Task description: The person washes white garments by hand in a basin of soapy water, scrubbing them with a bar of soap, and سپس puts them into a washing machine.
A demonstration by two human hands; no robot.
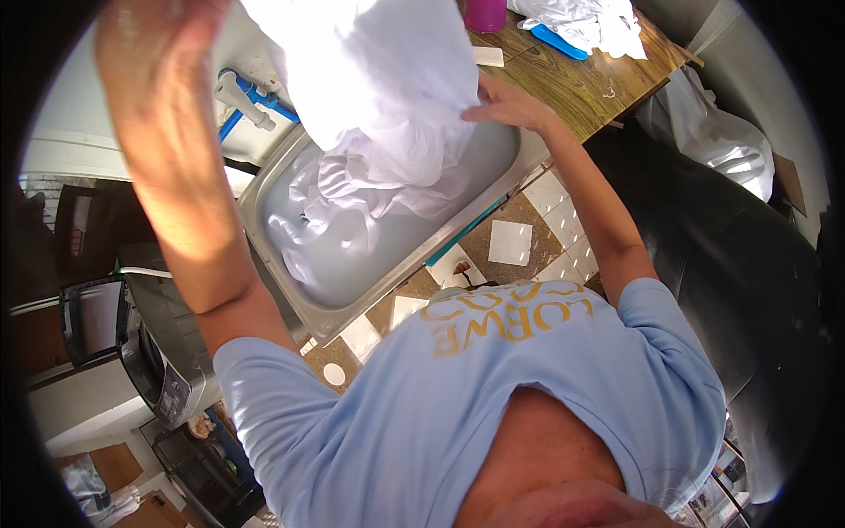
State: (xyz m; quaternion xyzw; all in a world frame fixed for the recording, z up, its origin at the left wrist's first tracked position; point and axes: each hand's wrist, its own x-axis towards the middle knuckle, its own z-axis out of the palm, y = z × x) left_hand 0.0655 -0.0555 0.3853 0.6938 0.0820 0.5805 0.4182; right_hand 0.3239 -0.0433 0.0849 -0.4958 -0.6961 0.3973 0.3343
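Observation:
A large wet white cloth (378, 79) hangs from the top edge of the view down into a grey rectangular basin (330, 326). Its lower folds bunch up in cloudy water (352, 268). My left hand (167, 26) is raised high beside the cloth's upper left part; its fingers run out of view, and the cloth hangs lifted next to it. My right hand (515, 106) is at the cloth's right edge, above the basin's far right rim. Thumb and fingers there are apart, with the fingertips at the fabric.
Behind the basin, white and blue pipes (246, 97) run along the wall. A wooden table (590, 92) at the far right bears a purple container (485, 14), white cloth (598, 22) and a blue object (559, 40). A black covered surface (722, 255) lies right; a grey appliance (163, 343) stands left.

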